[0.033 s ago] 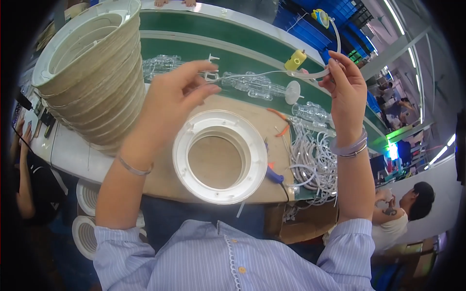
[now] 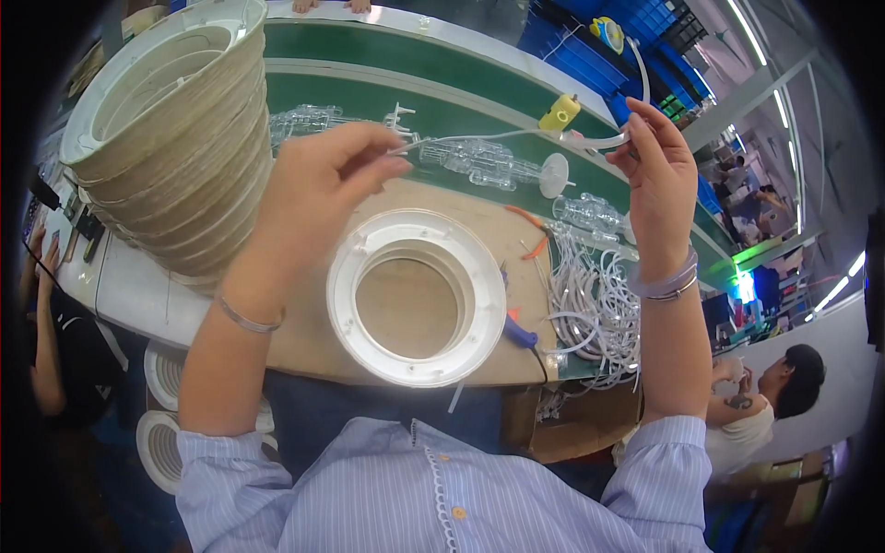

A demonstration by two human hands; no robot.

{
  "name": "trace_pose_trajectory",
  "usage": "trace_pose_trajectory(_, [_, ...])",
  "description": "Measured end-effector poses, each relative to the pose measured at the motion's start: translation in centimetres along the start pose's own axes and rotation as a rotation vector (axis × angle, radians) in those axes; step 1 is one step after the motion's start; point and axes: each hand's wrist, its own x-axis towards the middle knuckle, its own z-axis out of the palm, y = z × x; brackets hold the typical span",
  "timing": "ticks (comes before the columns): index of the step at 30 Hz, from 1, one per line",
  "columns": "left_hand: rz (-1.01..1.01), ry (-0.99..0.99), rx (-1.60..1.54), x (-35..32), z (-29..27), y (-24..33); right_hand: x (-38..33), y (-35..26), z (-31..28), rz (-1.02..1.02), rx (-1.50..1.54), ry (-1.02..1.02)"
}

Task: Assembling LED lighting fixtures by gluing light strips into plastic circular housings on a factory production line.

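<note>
My left hand is closed in a pinch at the end of a thin whitish cord, left of centre above the bench. My right hand, raised at the right, pinches a pale flexible tube with thumb and fingers. Between the hands the cord and tube form one slightly sagging line; where they meet is too small to make out. Below lies a round white plastic ring with a stepped inner wall, touched by neither hand.
A tall stack of cream ribbed rings stands at the left. Clear plastic parts lie on the green belt. To the right are a heap of pale tubes, blue-handled pliers and a yellow block. Other people are nearby.
My left hand has shifted slightly left, its fingers drawn closer together, and the cord runs a little straighter. My right hand is almost unmoved.
</note>
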Motion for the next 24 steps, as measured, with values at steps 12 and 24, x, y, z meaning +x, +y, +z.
trace_pose_trajectory(12, [0.437,-0.029,0.287,2.3,-4.0,4.8,-2.7,-3.3,-4.6,-0.080,-0.791,-0.155])
trace_pose_trajectory(24, [0.235,-0.368,0.832,-1.0,-0.4,-2.3,-11.7,1.0,-1.2,0.422,-0.691,-0.647])
